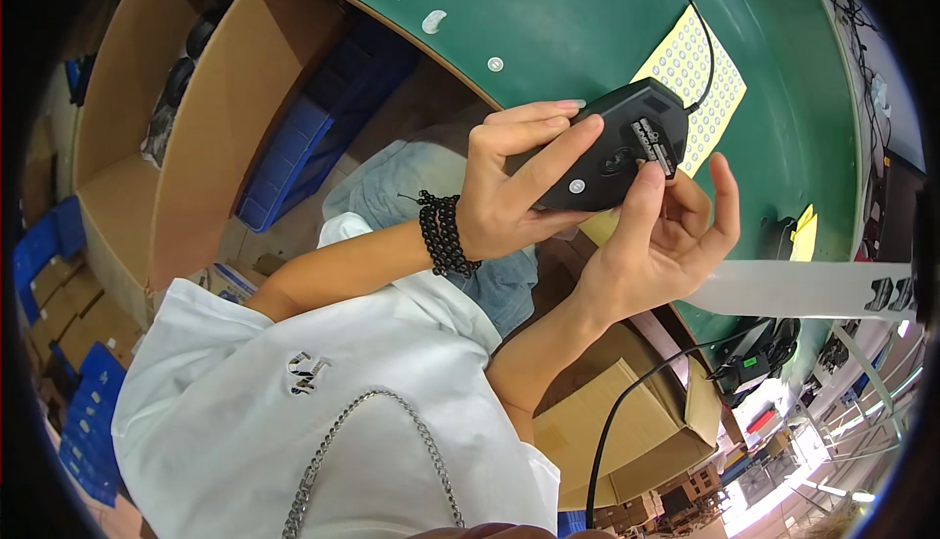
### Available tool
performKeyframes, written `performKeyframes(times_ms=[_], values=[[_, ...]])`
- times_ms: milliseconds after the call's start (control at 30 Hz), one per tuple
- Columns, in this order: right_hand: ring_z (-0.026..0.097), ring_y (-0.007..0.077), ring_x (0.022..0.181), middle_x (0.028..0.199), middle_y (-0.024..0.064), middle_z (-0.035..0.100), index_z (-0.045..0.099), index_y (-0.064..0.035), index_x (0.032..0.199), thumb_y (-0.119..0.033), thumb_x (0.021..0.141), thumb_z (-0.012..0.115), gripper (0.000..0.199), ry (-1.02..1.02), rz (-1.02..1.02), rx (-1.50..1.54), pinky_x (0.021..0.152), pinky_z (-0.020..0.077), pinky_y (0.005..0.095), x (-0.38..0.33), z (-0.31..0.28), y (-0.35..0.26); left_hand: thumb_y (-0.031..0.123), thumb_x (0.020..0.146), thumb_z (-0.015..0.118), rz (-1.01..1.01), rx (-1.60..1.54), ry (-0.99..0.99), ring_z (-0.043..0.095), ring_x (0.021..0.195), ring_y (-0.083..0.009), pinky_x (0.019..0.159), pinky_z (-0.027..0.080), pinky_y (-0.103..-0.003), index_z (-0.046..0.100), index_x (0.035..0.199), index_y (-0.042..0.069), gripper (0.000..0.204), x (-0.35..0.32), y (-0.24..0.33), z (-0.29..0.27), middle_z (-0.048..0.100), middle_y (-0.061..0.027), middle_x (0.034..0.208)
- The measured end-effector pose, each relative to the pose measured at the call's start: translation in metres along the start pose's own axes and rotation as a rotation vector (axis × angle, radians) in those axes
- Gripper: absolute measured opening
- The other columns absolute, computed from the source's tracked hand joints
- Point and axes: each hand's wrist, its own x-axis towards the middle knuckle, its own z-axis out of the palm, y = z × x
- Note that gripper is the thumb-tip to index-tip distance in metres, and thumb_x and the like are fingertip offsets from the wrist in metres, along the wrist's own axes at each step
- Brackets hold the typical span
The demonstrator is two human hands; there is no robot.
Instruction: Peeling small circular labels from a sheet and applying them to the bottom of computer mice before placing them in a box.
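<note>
My left hand [514,172] grips a flat black corded device [599,169], its fingers spread over the face turned toward me and its thumb side below. This face has a small round white sticker [577,187], a round recessed mark and a slot with a silvery strip [651,143]. At the lower end of that strip is my right hand [661,231], thumb and bent fingertips drawn together at the device's edge, one finger sticking out. Whether a small piece sits in that pinch is hidden. From the device's far end a black cable [707,59] runs up across the table.
A yellow sheet of round stickers [720,89] lies on the green table [558,10] behind the device. One loose round sticker [495,65] is nearer the edge. Cardboard boxes [617,431] stand at lower right and a tall carton [211,118] at left, beside blue bins [284,162].
</note>
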Motion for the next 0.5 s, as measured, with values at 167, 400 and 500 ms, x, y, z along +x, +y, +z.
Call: performKeyframes(times_ms=[167,400,500], values=[[0.056,0.0081,0.069,0.090,0.0068,0.066,0.055,-0.0051,0.132,0.003,0.084,0.073,0.051,0.001,-0.066,-0.067,0.066,0.0449,0.0173,-0.0008,0.0004,0.0031,0.023,0.064,0.093,0.008,0.008,-0.005,0.065,0.108,-0.0331,0.093,0.058,-0.044,0.064,0.129,-0.001,0.075,-0.0002,-0.0011,-0.0001,0.062,-0.0149,0.123],[0.056,0.0078,0.071,0.090,0.0052,0.065,0.057,-0.0051,0.130,0.002,0.084,0.073,0.049,0.026,-0.101,-0.140,0.067,0.0452,0.0177,-0.0038,0.0034,0.0016,0.009,0.071,0.086,-0.058,-0.047,-0.048,0.057,0.120,-0.0311,0.104,0.051,-0.040,0.062,0.134,0.001,0.068,0.0007,0.0054,-0.0017,0.048,-0.0107,0.128],[0.056,0.0080,0.071,0.090,0.0046,0.064,0.058,-0.0047,0.129,0.002,0.084,0.073,0.048,0.035,-0.113,-0.161,0.068,0.0455,0.0181,-0.0050,0.0047,0.0014,0.009,0.070,0.086,-0.063,-0.046,-0.059,0.057,0.119,-0.0307,0.104,0.051,-0.039,0.062,0.134,0.001,0.068,0.0001,0.0050,-0.0023,0.048,-0.0106,0.127]])
